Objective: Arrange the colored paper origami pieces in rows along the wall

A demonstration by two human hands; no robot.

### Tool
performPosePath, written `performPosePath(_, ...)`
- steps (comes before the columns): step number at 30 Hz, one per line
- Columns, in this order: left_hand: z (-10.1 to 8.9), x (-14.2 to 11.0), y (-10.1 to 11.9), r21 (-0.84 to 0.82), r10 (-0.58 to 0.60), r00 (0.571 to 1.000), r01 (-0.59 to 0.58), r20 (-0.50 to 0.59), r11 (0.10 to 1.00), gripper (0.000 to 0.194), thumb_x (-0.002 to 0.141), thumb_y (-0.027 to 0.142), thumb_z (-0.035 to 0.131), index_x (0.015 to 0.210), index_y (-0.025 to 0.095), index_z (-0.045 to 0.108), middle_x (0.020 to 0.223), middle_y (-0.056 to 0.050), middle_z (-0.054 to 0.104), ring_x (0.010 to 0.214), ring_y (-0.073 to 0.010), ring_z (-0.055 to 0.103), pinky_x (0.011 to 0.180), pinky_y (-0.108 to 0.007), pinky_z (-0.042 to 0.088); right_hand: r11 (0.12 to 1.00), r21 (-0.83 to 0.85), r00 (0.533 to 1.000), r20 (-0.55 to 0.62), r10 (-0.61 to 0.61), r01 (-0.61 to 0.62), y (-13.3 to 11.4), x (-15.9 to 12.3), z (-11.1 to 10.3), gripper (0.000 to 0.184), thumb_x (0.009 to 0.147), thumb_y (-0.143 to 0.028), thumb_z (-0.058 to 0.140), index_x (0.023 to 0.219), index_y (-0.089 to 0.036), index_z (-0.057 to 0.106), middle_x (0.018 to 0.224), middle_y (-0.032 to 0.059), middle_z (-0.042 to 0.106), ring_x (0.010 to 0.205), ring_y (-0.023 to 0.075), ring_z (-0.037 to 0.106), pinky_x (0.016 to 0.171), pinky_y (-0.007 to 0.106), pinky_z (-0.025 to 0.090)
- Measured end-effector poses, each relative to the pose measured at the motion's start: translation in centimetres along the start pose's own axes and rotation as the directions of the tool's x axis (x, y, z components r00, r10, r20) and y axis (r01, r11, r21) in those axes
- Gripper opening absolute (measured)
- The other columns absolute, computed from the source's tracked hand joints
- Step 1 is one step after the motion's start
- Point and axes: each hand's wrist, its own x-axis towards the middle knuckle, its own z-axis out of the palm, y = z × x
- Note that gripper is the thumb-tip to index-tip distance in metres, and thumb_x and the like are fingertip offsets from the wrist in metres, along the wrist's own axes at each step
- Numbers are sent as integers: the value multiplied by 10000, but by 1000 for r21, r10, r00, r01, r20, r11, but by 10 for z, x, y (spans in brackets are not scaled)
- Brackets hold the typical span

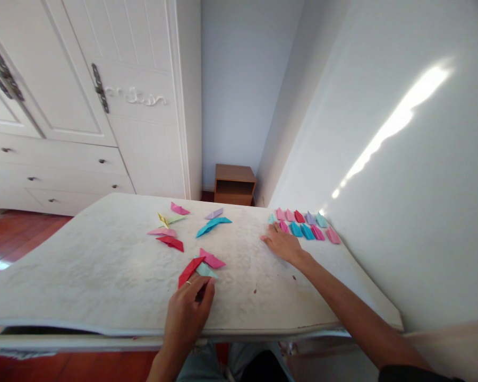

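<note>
My left hand [190, 309] is at the front of the table with its fingers curled together. It touches or partly covers a small pile of folded paper boats: a red one [190, 270], a pink one [212, 258] and a mint one [206, 270]. Whatever lies between those fingers is hidden. Farther right, my right hand [283, 244] rests palm down with fingers stretched and thumb apart. Its fingertips are beside a mint folded paper [272, 218] and a magenta one [283, 227], at the left end of two rows of folded papers.
More paper boats lie loose on the white table [115, 276], among them a blue one [213, 226], a lilac one [215, 213] and a red one [171, 243]. A white wall [382, 223] borders the right side. Behind stand a white wardrobe [143, 148] and a brown cabinet [235, 172].
</note>
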Motion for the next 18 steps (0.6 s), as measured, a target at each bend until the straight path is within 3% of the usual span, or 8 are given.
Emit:
performPosePath(7, 0, 0, 2, 16, 9, 1000, -9, -6, 1000, 299, 906, 385, 470, 811, 198, 683, 782, -49, 676, 695, -165, 630, 640, -252, 451, 1000, 4, 1000, -25, 4, -3, -6, -9, 0, 608, 980, -477, 264, 1461, -107, 306, 1523, 194, 212, 1227, 295, 491, 841, 378, 508)
performPosePath(13, 0, 0, 3, 49, 17, 1000, -16, -12, 999, 298, 908, 378, 470, 800, 195, 679, 767, -48, 670, 678, -161, 623, 632, -250, 442, 1000, -15, 996, -87, -9, 8, -7, -17, 6, 590, 986, -462, 250, 1446, -100, 327, 1516, 204, 224, 1088, 285, 592, 744, 373, 533)
performPosePath(18, 1, 0, 4, 53, 15, 1000, -15, -1, 998, 275, 911, 351, 478, 795, 189, 667, 762, -42, 658, 681, -151, 610, 637, -244, 427, 1000, -9, 997, -80, -8, 7, -5, -18, 7, 587, 986, -473, 261, 1436, -107, 348, 1508, 192, 256, 1060, 270, 609, 754, 357, 527)
